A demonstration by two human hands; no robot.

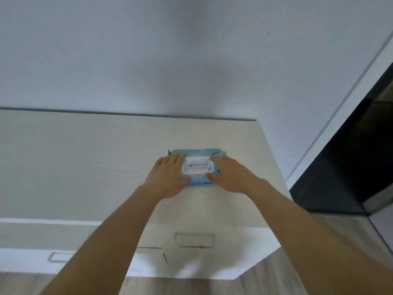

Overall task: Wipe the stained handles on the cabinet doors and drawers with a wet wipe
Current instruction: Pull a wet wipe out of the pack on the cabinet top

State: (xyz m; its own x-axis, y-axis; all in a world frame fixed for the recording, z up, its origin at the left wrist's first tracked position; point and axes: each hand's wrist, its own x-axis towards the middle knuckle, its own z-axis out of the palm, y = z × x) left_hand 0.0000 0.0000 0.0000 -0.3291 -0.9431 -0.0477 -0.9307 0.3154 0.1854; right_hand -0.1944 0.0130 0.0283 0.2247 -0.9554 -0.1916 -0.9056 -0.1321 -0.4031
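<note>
Blue-green wet wipe pack (198,167) lies flat on the pale wood-grain counter (85,162), near the back wall, white flip lid (197,166) facing up and seemingly closed. Head view: your left hand (168,177) rests flat-fingered on the pack's left end, your right hand (227,174) on its right end, thumbs at the near edge; neither hand holds a wipe yet. Risks from here: the soft pack slides on the smooth counter when you pop the lid, or several wipes come out stuck together. Brace with one hand. Recessed handle (194,240) below shows a reddish mark; a second handle (60,256) sits left, blurred. Motion blur hides finer stains.
</note>
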